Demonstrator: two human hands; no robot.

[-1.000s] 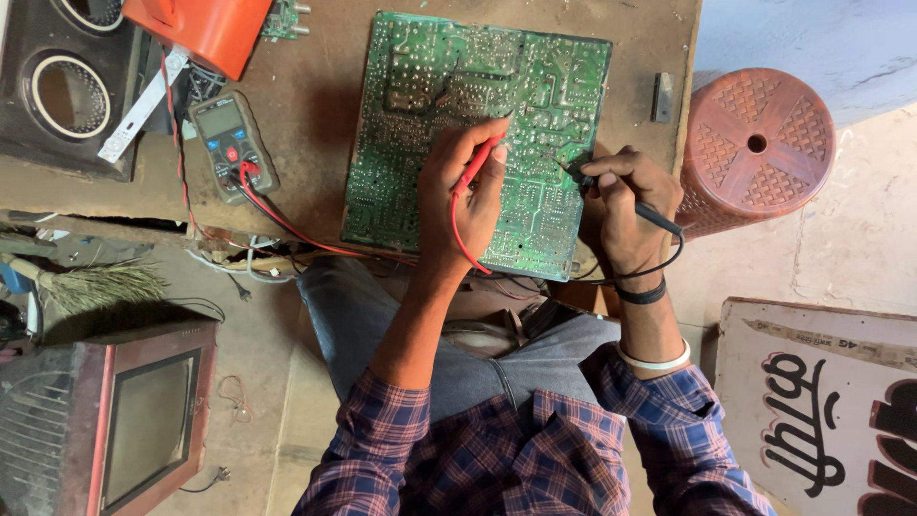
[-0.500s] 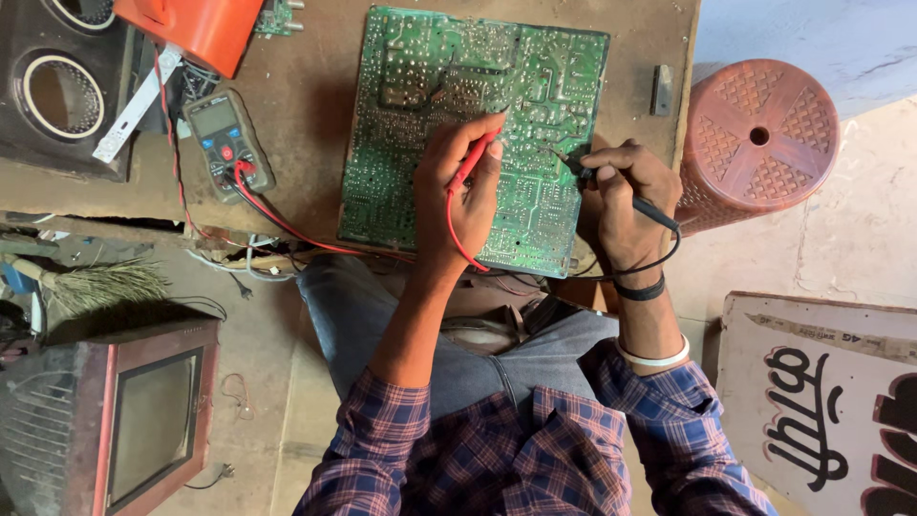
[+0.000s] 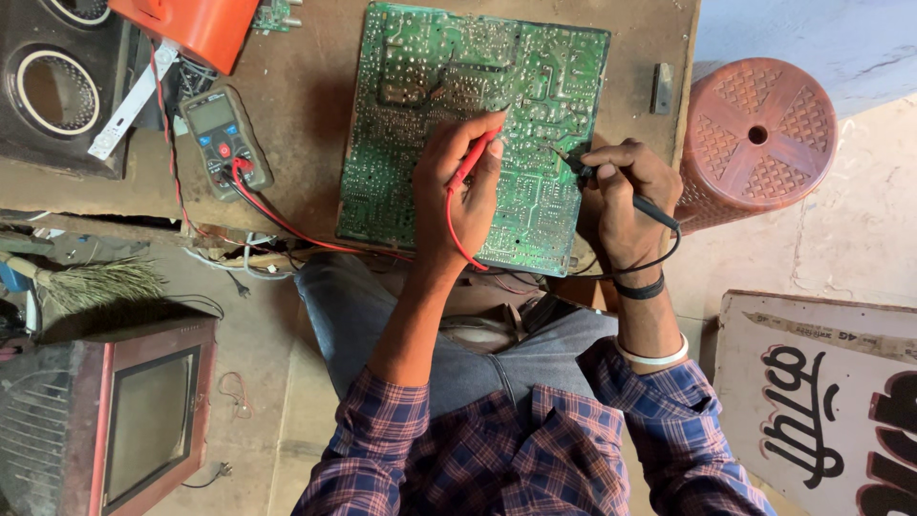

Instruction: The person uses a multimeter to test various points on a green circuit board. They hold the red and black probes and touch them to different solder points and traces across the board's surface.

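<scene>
Two probes are pressed to one large green circuit board [image 3: 420, 115] that lies solder side up on the brown workbench [image 3: 306, 105], its silvery joints and pale traces covering the whole face. The left hand [image 3: 466, 196] pinches the red probe [image 3: 475, 161] between thumb and fingers, tip down near the board's middle. The right hand [image 3: 623, 196] grips the black probe [image 3: 611, 186] like a pen, its tip on the board's right part; exactly which joint it touches is too small to tell. A red lead [image 3: 287, 222] runs left from the near board edge to a grey multimeter [image 3: 225, 140] lying just left of the board. The board's near edge reaches the bench's near edge, above the person's lap. Its right edge leaves a bare strip of bench holding a small dark block [image 3: 661, 88]. Right of the bench stands a reddish plastic stool [image 3: 755, 134]. Far left sit an orange casing [image 3: 191, 27] and a speaker [image 3: 53, 91]; an old television [image 3: 143, 420] stands near left on the floor.
</scene>
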